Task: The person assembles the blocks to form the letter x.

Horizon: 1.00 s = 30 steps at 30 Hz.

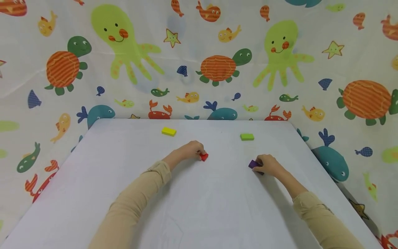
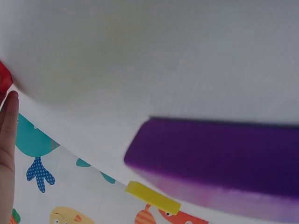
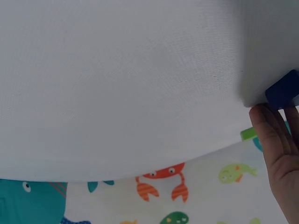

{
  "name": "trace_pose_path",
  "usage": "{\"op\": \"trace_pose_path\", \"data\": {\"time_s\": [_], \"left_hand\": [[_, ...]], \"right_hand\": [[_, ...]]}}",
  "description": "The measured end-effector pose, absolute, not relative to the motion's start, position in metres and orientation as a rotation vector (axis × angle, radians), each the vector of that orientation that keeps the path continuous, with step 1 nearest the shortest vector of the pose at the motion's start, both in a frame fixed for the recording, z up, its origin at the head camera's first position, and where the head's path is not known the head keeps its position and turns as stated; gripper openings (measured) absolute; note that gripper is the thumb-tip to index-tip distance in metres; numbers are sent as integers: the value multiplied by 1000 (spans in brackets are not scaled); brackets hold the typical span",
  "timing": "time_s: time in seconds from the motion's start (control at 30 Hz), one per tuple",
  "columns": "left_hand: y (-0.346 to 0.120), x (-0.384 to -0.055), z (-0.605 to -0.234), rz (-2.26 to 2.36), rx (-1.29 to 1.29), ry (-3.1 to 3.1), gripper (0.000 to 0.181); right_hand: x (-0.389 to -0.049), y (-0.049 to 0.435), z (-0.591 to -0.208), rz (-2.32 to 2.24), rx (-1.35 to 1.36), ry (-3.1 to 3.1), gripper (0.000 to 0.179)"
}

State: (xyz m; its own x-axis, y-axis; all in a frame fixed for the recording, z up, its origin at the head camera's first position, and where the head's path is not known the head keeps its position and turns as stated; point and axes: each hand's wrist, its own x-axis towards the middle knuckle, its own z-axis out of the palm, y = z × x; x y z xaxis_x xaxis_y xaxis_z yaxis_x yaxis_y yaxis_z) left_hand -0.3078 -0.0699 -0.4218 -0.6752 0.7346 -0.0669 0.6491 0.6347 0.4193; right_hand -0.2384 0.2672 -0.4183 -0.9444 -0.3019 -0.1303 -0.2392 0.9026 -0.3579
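Near the middle of the white table, my left hand (image 1: 192, 150) pinches a small red block (image 1: 204, 157) low at the tabletop. Only a corner of that red block (image 2: 3, 79) shows at the edge of the left wrist view, with fingers beside it. To the right, my right hand (image 1: 269, 165) holds a dark purple block (image 1: 253, 164) between thumb and fingers, partly covering it. The block (image 3: 282, 90) looks dark blue in the right wrist view. Whether either block touches the table is hard to tell.
A yellow block (image 1: 169, 131) lies toward the table's back edge, left of centre. A green block (image 1: 247, 137) lies at the back right. A curtain with sea animals (image 1: 217, 69) hangs behind the white table (image 1: 77, 193). A large purple shape (image 2: 215, 156), unidentified, fills part of the left wrist view.
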Motion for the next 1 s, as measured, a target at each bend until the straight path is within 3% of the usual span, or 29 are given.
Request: {"op": "trace_pose_path", "data": {"time_s": [0.63,1.0], "left_hand": [[-56,-303,-413,315,974,2658,15],[-60,-302,-413,318,1027,2649,18]], "right_hand": [[-239,247,-412,-440,-407,2929,26],[-242,223,-417,-501,-407,2973,32]]}}
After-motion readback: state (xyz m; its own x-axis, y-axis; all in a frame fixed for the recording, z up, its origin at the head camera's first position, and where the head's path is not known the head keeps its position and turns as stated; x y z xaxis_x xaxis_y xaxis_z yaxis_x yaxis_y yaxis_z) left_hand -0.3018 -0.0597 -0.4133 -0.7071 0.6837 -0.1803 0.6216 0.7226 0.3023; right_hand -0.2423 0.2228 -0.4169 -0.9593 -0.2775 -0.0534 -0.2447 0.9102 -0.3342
